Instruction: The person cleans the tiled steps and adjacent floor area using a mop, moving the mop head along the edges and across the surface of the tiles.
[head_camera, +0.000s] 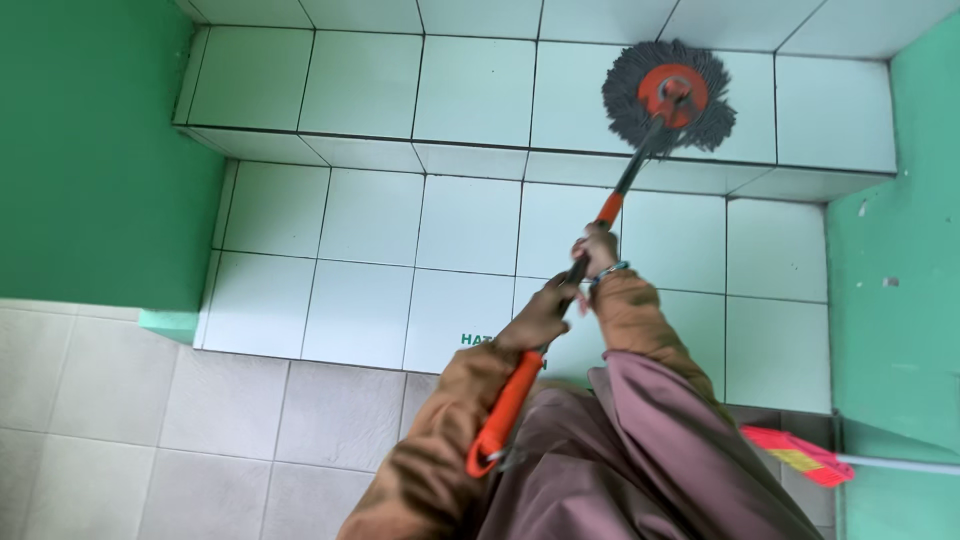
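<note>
Orange-and-black long-handled spin mop with a round grey string head (668, 97) sits upper right on the pale tiled step (470, 90). Left hand (540, 318) and right hand (598, 252) both wrap around the stiff pole mid-frame; looks light, floppy strands.

The round mop head of dark grey stringy yarn (668, 97) looks matt and shaggy around its glossy orange plastic hub (672, 93). The long mop handle of smooth black and orange plastic (520, 385) has a slight sheen. The pale glazed square floor tiles (360, 220) look smooth and faintly glossy, the brown cloth sleeves (440, 440) soft and matt.
</note>
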